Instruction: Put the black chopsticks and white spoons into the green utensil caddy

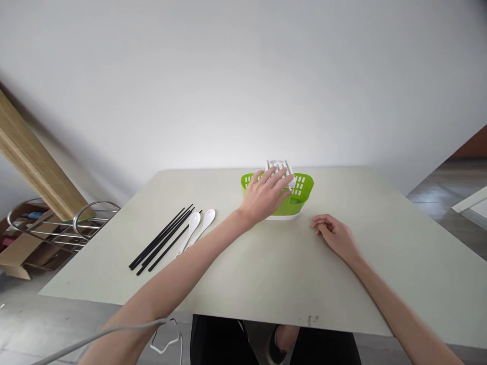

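Note:
My left hand (265,196) reaches over a green slotted basket (305,188) with a white base. Its fingers are spread and stretched across a white slotted rack (283,166), which sits tilted at the basket's back. Whether the fingertips press on the rack I cannot tell, and the hand covers part of both. My right hand (335,235) rests on the tabletop to the right of the basket, its fingers loosely curled with nothing visible in them. Left of the basket lie several black chopsticks (163,238) and two white spoons (195,220), partly behind my left forearm.
The pale table (266,284) stands against a white wall (243,91). Beyond its left edge are a metal wire rack (91,218), a long cardboard piece (36,152) and an open carton (17,253). A grey cable (99,333) crosses at lower left.

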`<state>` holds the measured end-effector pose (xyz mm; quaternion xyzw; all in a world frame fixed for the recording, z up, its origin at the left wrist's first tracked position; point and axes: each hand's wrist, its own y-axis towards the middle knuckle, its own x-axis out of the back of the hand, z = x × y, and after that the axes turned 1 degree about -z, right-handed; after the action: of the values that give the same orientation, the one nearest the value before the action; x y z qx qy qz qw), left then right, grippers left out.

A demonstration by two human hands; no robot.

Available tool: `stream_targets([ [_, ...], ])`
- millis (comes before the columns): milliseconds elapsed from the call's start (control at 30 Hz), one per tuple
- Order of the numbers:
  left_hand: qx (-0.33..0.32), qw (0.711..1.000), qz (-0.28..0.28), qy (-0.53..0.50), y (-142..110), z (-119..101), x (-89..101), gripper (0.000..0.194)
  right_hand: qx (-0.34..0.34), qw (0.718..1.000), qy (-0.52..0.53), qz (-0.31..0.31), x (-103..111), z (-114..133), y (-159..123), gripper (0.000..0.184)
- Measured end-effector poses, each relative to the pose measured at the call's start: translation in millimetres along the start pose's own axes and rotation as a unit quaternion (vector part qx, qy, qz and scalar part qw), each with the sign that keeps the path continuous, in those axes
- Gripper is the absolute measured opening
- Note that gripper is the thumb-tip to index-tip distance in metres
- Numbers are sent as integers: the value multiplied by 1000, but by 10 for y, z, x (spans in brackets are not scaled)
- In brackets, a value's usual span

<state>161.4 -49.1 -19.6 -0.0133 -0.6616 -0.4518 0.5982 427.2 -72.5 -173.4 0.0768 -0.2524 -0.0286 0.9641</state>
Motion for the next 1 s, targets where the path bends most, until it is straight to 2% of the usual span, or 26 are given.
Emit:
stream_targets([
  [100, 21, 1000, -6, -3, -7, 179, -15, 39, -4, 1000, 2, 0, 0, 1, -2, 24],
  [267, 80, 997, 5, -9, -58, 520, 63, 37, -6, 1000, 2, 3, 17, 3, -13, 23],
  [500, 157, 987, -26, 8, -331, 1089, 226, 37, -25, 1000, 3, 3, 14, 74, -30, 24],
  [700, 230, 972, 5, 43, -557, 1454, 411, 46, -15, 1000, 0, 4, 17, 50, -25, 24],
  [867, 253, 965, 10, 72, -698, 1705, 507, 44, -12, 1000, -4, 2, 21, 38, -22, 25],
  [1000, 235, 968, -13, 89, -816, 1830, 497, 46, -18, 1000, -9, 4, 17, 27, -25, 25],
])
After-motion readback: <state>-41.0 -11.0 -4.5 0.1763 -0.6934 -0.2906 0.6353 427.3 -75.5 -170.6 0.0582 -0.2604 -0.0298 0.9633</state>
